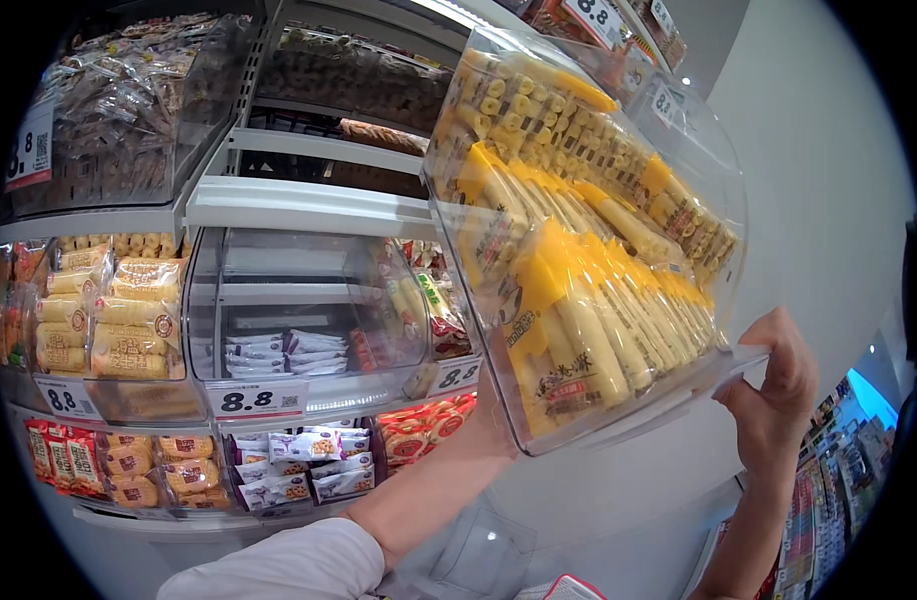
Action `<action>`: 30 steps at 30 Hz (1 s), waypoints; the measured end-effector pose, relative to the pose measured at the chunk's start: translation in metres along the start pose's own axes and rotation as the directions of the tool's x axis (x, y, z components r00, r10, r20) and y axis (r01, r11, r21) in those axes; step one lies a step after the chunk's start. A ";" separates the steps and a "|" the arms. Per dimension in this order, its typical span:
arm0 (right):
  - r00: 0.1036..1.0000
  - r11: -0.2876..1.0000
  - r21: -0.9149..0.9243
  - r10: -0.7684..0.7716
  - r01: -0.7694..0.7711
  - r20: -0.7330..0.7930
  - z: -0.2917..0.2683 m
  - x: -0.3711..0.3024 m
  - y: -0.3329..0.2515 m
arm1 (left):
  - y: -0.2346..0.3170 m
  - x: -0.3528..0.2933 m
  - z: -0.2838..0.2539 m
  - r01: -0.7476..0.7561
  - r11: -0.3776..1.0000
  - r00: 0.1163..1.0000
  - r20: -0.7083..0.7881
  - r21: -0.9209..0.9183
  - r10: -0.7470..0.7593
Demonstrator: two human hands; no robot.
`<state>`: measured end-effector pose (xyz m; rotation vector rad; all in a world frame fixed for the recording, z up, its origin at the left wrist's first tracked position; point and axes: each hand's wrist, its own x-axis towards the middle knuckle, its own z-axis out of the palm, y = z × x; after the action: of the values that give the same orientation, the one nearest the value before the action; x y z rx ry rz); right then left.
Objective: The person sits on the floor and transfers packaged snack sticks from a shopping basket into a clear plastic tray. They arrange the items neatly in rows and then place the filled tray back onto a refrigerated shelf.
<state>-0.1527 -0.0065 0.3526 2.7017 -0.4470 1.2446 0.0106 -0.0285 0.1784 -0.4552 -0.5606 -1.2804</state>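
Observation:
A clear plastic bin (523, 425) is tilted in mid-air in front of the shelves, held up between my two hands. Packed inside stand rows of pale, rod-shaped snacks (593, 330) in yellow-topped wrappers. My right hand (773, 385) is closed on the bin's lower right edge, thumb against a pale strip there. On the other side, my left hand (490, 400) reaches to the bin's left side and holds it; its fingers are mostly hidden behind the plastic and the snacks.
Left of the held bin, an open bare shelf rail (318, 200) sits above a clear bin (308, 300) with a few white packets. Beside it are bins of wrapped rolls (143, 320). Purple-and-white packets (308, 460) fill a lower bin. A pale wall (818, 180) rises at the right.

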 end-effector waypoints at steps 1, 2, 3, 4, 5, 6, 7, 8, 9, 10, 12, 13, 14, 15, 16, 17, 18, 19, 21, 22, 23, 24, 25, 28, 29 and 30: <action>0.996 0.995 -0.047 -0.091 0.090 -0.019 -0.009 -0.013 0.000 | -0.005 -0.004 -0.002 0.038 0.999 0.999 -0.019 0.010 -0.038; 0.995 0.990 -0.105 -0.099 0.097 -0.014 -0.019 -0.025 -0.004 | -0.015 -0.007 -0.008 0.071 0.997 0.997 -0.036 0.012 -0.070; 0.995 0.982 -0.164 -0.096 0.094 -0.006 -0.030 -0.041 -0.009 | -0.025 -0.010 -0.015 0.108 0.994 0.993 -0.058 0.014 -0.107; 0.994 0.974 -0.201 -0.110 0.106 -0.008 -0.037 -0.052 -0.018 | -0.026 -0.016 -0.015 0.129 0.991 0.989 -0.078 0.040 -0.125; 0.996 0.973 -0.216 -0.083 0.076 -0.025 -0.040 -0.062 -0.028 | -0.025 -0.020 -0.016 0.143 0.987 0.986 -0.093 0.070 -0.136; 0.999 0.961 -0.274 -0.039 0.045 0.029 -0.045 -0.080 -0.029 | -0.053 -0.021 -0.036 0.220 0.975 0.969 -0.120 0.010 -0.217; 0.999 0.968 -0.247 -0.030 0.038 0.037 -0.046 -0.093 -0.026 | -0.056 -0.026 -0.044 0.251 0.966 0.957 -0.163 0.057 -0.239; 0.998 0.964 -0.261 -0.033 0.048 0.060 -0.053 -0.096 -0.042 | -0.052 -0.030 -0.038 0.283 0.956 0.948 -0.172 0.077 -0.267; 0.994 0.960 -0.279 0.020 0.010 0.103 -0.061 -0.131 -0.020 | -0.080 -0.035 -0.064 0.352 0.934 0.918 -0.218 0.055 -0.333; 0.995 0.956 -0.292 -0.011 0.040 0.101 -0.067 -0.138 -0.029 | -0.072 -0.038 -0.054 0.383 0.916 0.907 -0.238 0.118 -0.349; 0.991 0.939 -0.344 0.023 0.024 0.132 -0.072 -0.165 -0.032 | -0.089 -0.048 -0.066 0.482 0.865 0.856 -0.288 0.141 -0.430; 0.987 0.931 -0.366 0.061 -0.003 0.149 -0.068 -0.182 -0.031 | -0.101 -0.057 -0.084 0.537 0.833 0.819 -0.320 0.134 -0.476; 0.982 0.931 -0.363 0.103 -0.038 0.160 -0.058 -0.199 -0.024 | -0.109 -0.067 -0.102 0.587 0.801 0.776 -0.365 0.119 -0.515; 0.976 0.927 -0.367 0.142 -0.072 0.167 -0.051 -0.216 -0.023 | -0.118 -0.076 -0.117 0.626 0.772 0.739 -0.401 0.109 -0.542; 0.952 0.902 -0.409 0.235 -0.138 0.197 -0.044 -0.246 -0.019 | -0.150 -0.097 -0.148 0.696 0.717 0.659 -0.430 0.040 -0.617; 0.937 0.889 -0.419 0.288 -0.184 0.198 -0.040 -0.266 -0.022 | -0.159 -0.113 -0.159 0.739 0.673 0.606 -0.468 0.033 -0.643; 0.927 0.878 -0.431 0.316 -0.207 0.200 -0.033 -0.283 -0.025 | -0.166 -0.129 -0.169 0.774 0.632 0.559 -0.499 0.028 -0.663; 0.917 0.867 -0.432 0.354 -0.249 0.182 -0.022 -0.303 -0.028 | -0.172 -0.149 -0.180 0.810 0.586 0.503 -0.535 0.017 -0.679; 0.875 0.845 -0.417 0.443 -0.335 0.196 0.008 -0.347 -0.040 | -0.180 -0.195 -0.207 0.868 0.496 0.383 -0.608 -0.021 -0.696; 0.834 0.820 -0.424 0.505 -0.384 0.221 0.020 -0.368 -0.050 | -0.188 -0.220 -0.220 0.894 0.444 0.313 -0.629 -0.057 -0.712; 0.793 0.799 -0.417 0.557 -0.433 0.246 0.035 -0.384 -0.058 | -0.190 -0.247 -0.233 0.912 0.400 0.246 -0.657 -0.092 -0.712; 0.750 0.777 -0.405 0.604 -0.481 0.269 0.046 -0.399 -0.066 | -0.192 -0.275 -0.245 0.927 0.353 0.175 -0.683 -0.129 -0.709; 0.694 0.751 -0.385 0.652 -0.537 0.306 0.055 -0.413 -0.073 | -0.191 -0.299 -0.255 0.933 0.319 0.115 -0.705 -0.164 -0.700; 0.521 0.643 -0.350 0.762 -0.681 0.385 0.078 -0.463 -0.089 | -0.193 -0.380 -0.282 0.932 0.229 -0.056 -0.736 -0.281 -0.674; 0.452 0.600 -0.352 0.787 -0.718 0.420 0.089 -0.486 -0.100 | -0.194 -0.413 -0.293 0.926 0.185 -0.122 -0.725 -0.329 -0.678; 0.399 0.570 -0.325 0.792 -0.755 0.462 0.094 -0.507 -0.107 | -0.191 -0.438 -0.296 0.915 0.160 -0.179 -0.727 -0.370 -0.662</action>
<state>-0.3626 0.1792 -0.0929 2.7856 -1.9901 0.3756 -0.2167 0.0808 -0.3237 1.0814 -0.1421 -2.4327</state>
